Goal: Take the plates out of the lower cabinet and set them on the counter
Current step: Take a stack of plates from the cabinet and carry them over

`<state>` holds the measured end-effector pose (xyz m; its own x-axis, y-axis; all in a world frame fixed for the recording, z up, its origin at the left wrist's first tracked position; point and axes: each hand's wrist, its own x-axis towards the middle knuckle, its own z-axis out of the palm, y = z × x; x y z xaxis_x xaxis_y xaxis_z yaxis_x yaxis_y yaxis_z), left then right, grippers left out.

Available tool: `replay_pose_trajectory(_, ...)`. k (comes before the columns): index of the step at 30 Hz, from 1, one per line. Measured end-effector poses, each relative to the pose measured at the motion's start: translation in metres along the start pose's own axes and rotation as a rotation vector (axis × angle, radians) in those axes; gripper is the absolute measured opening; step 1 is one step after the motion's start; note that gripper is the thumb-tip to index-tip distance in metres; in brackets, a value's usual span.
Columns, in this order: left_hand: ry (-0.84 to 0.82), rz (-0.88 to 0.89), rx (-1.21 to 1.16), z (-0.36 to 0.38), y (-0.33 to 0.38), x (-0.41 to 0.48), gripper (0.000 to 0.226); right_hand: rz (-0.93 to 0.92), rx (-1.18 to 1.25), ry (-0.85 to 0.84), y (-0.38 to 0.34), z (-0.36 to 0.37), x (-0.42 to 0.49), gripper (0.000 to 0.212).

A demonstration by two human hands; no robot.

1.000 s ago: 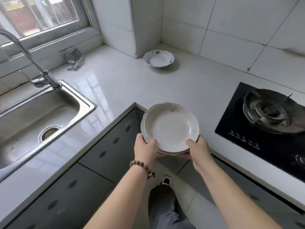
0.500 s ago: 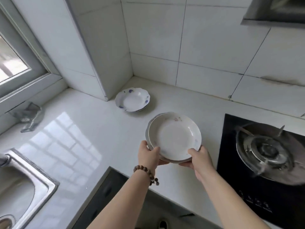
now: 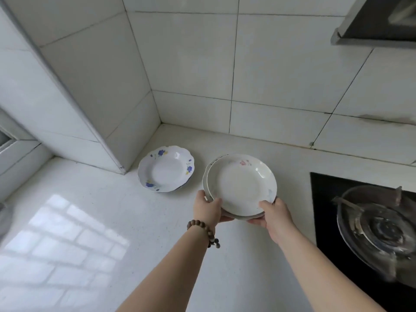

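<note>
I hold a small stack of white plates (image 3: 240,183) with a faint pink flower on the top one, above the white counter (image 3: 112,221). My left hand (image 3: 208,209) grips the stack's near left rim, a bead bracelet on that wrist. My right hand (image 3: 273,213) grips the near right rim from below. A white plate with blue flowers (image 3: 166,168) and a scalloped edge lies on the counter just left of the held stack, near the wall corner. The lower cabinet is out of view.
A black gas hob (image 3: 371,233) with a metal burner takes up the counter's right side. A tiled pillar (image 3: 74,97) juts out at the left. A range hood (image 3: 378,21) hangs at the top right. Tiled walls close the back.
My hands have carried the stack forward over the counter, toward the flowered plate in the corner. The view has lifted, so the sink and cabinet fronts have dropped out of sight.
</note>
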<state>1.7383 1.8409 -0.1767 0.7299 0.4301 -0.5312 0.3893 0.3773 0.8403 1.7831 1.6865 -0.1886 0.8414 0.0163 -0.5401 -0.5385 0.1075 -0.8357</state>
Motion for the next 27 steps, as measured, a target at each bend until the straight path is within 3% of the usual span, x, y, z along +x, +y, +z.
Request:
replay_pose_trajectory(12,-0.127,-0.117,0.060,0.018,0.018,0.098,0.020,0.099,0.066,0.101,-0.011,0.027,0.068,0.033)
replay_pose_trajectory(27,-0.152,-0.141,0.112,0.020,0.008,0.122,0.032,0.165,0.088,0.130,0.001,0.030,0.083,0.022)
